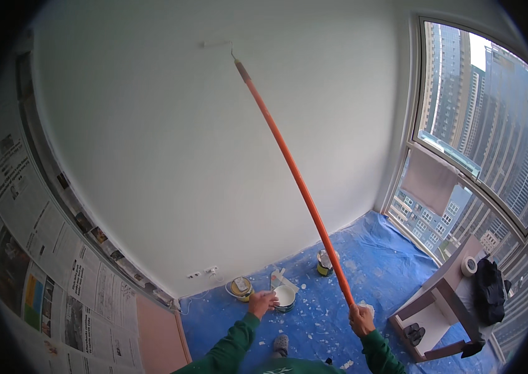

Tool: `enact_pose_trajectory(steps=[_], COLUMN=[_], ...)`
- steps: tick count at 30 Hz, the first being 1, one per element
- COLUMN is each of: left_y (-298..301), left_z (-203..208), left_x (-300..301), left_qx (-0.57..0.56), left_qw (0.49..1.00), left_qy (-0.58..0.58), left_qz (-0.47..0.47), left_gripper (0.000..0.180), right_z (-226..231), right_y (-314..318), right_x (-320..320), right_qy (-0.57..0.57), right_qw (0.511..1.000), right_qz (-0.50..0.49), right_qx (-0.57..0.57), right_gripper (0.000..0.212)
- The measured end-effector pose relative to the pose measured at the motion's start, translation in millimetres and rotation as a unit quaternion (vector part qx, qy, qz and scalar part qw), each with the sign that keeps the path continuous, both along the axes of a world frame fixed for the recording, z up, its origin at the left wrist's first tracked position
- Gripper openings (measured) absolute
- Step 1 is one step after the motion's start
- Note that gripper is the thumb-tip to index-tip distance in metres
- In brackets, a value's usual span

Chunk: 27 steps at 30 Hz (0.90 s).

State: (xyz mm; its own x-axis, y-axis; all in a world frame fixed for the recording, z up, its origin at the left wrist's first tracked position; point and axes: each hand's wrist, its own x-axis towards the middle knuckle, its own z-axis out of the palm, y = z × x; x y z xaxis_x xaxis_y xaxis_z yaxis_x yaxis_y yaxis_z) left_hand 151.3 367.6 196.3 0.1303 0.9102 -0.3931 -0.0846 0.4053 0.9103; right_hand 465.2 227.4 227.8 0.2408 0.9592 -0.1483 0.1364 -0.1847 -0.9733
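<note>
My right hand point(361, 320) is wrapped round the lower end of a long orange extension pole point(295, 174). The pole slants up and to the left, with a paint roller point(217, 43) at its far tip, against or close to the pale wall point(170, 156). My left hand point(262, 303) is off the pole, its fingers apart and nothing visible in them. In the picture it lies beside an open bucket point(285, 298) with white contents. Another paint can point(239, 288) stands to its left, and a third can point(325, 263) is partly behind the pole.
Blue plastic sheeting point(363, 249) with white spots covers the floor. Newspaper point(58, 249) lines the left side. On the right, a wooden stand point(432, 299) holds a tape roll point(469, 267), dark cloth point(491, 292) and sandals point(414, 334), near tall windows point(482, 106). Sockets point(203, 272) sit low on the wall.
</note>
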Motion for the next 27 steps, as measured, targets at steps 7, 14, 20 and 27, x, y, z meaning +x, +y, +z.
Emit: enact_pose_trajectory(steps=[7,14,20,27], left_y=[20,-3,-27,-43], left_z=[83,57,17,-31], left_x=[78,124,144,150], left_qx=[0.05,-0.024,-0.119,-0.183], left_qw=[0.987,0.974,0.962,0.953], left_qy=[-0.116,-0.136,-0.161,-0.156], left_qz=[-0.099,-0.178,-0.186,-0.185], left_gripper=[0.046,0.042,0.034,0.032], right_z=[-51,-80,-93,-87], right_y=[-97,-164,-205,-222], right_x=[12,21,35,50], right_qy=[-0.035,-0.015,-0.062,-0.148], right_qw=[0.995,0.988,0.976,0.953], right_qz=[-0.02,-0.034,-0.024,-0.003], right_qx=[-0.087,-0.152,-0.209,-0.264], right_gripper=[0.049,0.047,0.046,0.051])
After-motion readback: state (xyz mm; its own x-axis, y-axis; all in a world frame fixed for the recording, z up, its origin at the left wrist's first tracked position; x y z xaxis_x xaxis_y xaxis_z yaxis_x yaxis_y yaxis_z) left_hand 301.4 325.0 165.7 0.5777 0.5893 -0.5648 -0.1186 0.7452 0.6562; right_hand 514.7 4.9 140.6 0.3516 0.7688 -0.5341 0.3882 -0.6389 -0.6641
